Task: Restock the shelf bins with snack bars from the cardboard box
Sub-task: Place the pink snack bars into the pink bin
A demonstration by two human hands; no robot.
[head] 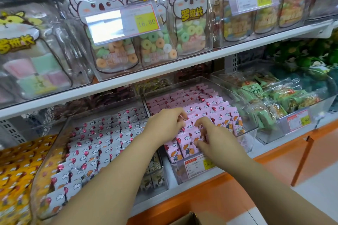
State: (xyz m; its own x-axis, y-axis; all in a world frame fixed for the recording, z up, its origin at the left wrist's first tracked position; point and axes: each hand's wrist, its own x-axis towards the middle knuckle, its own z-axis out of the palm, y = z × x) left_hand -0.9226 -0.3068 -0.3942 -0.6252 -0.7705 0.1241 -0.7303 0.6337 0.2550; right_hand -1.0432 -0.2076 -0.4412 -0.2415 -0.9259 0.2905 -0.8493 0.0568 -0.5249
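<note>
Left hand (164, 124) and right hand (217, 140) pinch pink cartoon-printed snack bars (223, 113) in the clear plastic bin (247, 139); above them, a yellow price tag (147, 22) reads 16.80.

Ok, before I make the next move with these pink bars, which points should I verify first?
1. Both hands inside the pink bin: ok.
2. Right hand pinches pink bars at the front: ok.
3. Left hand grip on the bars: cannot tell, thumb is hidden.
4. Free room in the bin: ok, front right corner looks bare.
5. Cardboard box near, below the shelf: ok.
6. Bars left in the box: cannot tell.
</note>
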